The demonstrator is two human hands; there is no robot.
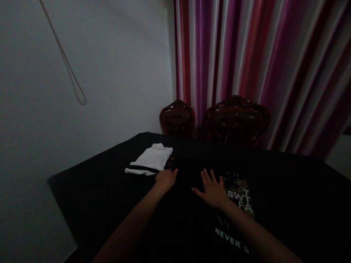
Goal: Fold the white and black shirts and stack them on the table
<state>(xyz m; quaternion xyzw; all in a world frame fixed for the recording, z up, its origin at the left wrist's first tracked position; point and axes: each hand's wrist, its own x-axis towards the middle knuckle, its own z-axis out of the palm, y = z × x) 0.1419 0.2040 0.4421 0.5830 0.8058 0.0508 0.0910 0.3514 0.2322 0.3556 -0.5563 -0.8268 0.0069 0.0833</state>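
Note:
A black shirt [234,235] with white lettering and a camouflage print lies spread on the dark table, its outline hard to make out against the black surface. My right hand [214,190] rests on it beside the lettering, fingers spread and palm down. Left of it, my left hand [166,178] has its fingers curled under, next to a small camouflage-patterned patch [170,162] that looks like part of the same shirt. Just beyond that hand is a folded white garment [153,157] with a black band along its near edge.
The black table [95,190] reaches to a grey wall [115,73] on the left. Two carved chairs with dark padded backs, a left chair [177,118] and a right chair [237,122], stand behind it. Striped curtains [227,47] hang at the back; a looped cord [70,69] hangs along the wall.

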